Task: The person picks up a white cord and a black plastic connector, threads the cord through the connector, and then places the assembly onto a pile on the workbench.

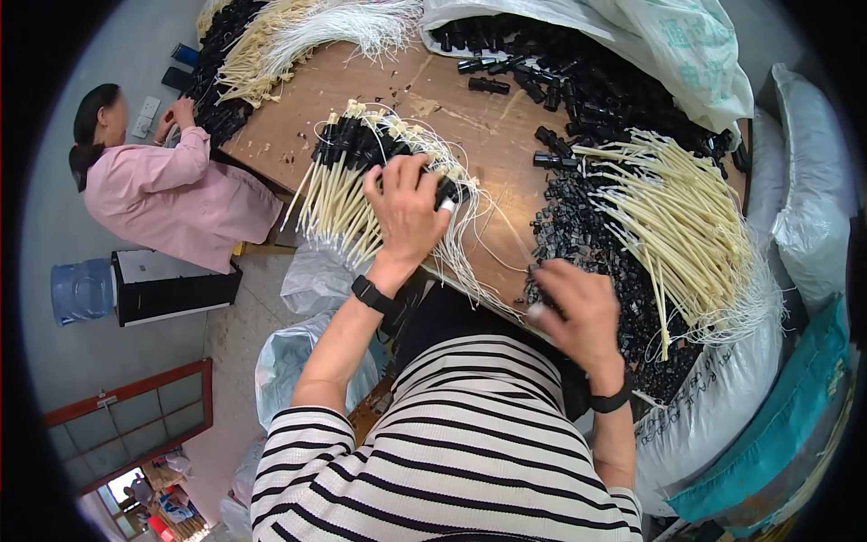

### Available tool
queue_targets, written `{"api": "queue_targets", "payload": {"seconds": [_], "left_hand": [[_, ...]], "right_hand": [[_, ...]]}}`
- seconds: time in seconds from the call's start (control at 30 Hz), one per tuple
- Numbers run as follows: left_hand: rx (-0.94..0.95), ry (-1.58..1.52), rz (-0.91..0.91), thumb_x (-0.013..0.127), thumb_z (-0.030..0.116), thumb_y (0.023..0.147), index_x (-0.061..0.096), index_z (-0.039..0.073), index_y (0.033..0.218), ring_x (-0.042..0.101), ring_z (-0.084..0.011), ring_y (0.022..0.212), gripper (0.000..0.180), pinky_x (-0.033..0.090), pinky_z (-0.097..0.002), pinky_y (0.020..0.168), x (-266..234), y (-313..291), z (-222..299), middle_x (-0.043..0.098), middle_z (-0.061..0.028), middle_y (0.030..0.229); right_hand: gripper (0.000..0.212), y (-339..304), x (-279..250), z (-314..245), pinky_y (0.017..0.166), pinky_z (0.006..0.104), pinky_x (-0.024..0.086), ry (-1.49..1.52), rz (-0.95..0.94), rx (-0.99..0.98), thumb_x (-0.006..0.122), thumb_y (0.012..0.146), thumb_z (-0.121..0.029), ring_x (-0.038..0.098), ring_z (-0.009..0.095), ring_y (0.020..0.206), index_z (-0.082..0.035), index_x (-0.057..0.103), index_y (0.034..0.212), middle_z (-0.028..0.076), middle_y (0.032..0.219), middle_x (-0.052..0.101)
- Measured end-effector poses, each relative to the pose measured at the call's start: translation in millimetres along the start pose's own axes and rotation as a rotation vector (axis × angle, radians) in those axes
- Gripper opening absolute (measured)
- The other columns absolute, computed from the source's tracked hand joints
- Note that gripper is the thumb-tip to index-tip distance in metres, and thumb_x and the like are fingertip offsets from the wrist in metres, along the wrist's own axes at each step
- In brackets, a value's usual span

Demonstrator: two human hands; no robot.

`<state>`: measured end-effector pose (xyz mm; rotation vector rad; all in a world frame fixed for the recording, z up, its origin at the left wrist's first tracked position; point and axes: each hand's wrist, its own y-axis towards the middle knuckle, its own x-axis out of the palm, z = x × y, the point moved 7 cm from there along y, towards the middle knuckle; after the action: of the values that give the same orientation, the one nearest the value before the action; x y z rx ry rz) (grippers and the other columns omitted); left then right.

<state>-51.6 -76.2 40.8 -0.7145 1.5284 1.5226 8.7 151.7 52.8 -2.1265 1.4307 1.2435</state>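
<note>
My left hand [408, 210] lies over a bundle of pale sticks [336, 203] topped with black tubular fittings [361, 147]. Its thumb, wearing a white finger cover, and its forefinger close on a black tubular fitting [444, 191]. Thin white wires [461, 271] trail from the bundle across the table edge. To the right, my right hand [578, 307] hovers at the edge of a heap of small black parts [564, 230]. Motion smears its fingers, and a thin strand runs close to their tips. Whether they hold anything is unclear.
A second pile of pale sticks with wires [677, 230] lies at right. Black tubes spill from a white sack [587, 23] at the far side. Full sacks [813, 190] crowd the right. A co-worker in pink [176, 194] works at the table's left; plastic bags [312, 361] stand below.
</note>
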Motion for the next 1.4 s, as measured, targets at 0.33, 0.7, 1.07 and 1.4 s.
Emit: {"api": "queue_targets", "payload": {"seconds": [0.33, 0.7, 1.07, 1.4], "left_hand": [[0.152, -0.553, -0.145, 0.067, 0.007, 0.069, 0.062, 0.007, 0.105, 0.056, -0.0289, 0.101, 0.036, 0.047, -0.041, 0.085, 68.1, 38.8, 104.6, 0.062, -0.0084, 0.108], [0.009, -0.694, -0.265, 0.061, 0.002, 0.073, 0.064, 0.008, 0.101, 0.062, -0.0332, 0.085, 0.029, 0.049, -0.0413, 0.071, 86.8, 46.4, 93.9, 0.061, -0.0136, 0.093], [-0.28, -1.212, -0.363, 0.063, 0.001, 0.074, 0.064, 0.003, 0.1, 0.048, -0.0122, 0.068, 0.026, 0.04, -0.0224, 0.063, 91.3, 4.6, 53.5, 0.055, -0.0034, 0.09], [-0.118, -1.157, -0.541, 0.052, -0.006, 0.072, 0.062, 0.004, 0.105, 0.057, -0.0226, 0.092, 0.036, 0.045, -0.0303, 0.085, 75.3, 3.2, 71.1, 0.059, -0.009, 0.096]], "right_hand": [[0.02, -47.5, -79.6, 77.5, 0.072, 0.0419, 0.047, -0.543, 0.44, 0.442, 0.069, 0.076, -0.008, 0.06, 0.035, 0.082, -0.003, 0.063, 0.094, 0.014, 0.089, 0.064], [0.022, -52.6, -68.3, 98.7, 0.063, 0.037, 0.048, 0.048, 0.164, 0.446, 0.063, 0.083, -0.005, 0.062, 0.034, 0.07, -0.006, 0.065, 0.105, 0.015, 0.078, 0.063], [0.017, -20.3, -44.2, 69.2, 0.059, 0.0355, 0.048, 0.046, 0.235, 0.352, 0.065, 0.084, -0.008, 0.062, 0.032, 0.067, -0.007, 0.068, 0.101, 0.015, 0.082, 0.065], [0.025, -25.1, -26.2, 67.8, 0.054, 0.0311, 0.044, 0.005, 0.025, 0.335, 0.065, 0.081, -0.006, 0.058, 0.025, 0.058, -0.005, 0.068, 0.106, 0.013, 0.071, 0.062]]}}
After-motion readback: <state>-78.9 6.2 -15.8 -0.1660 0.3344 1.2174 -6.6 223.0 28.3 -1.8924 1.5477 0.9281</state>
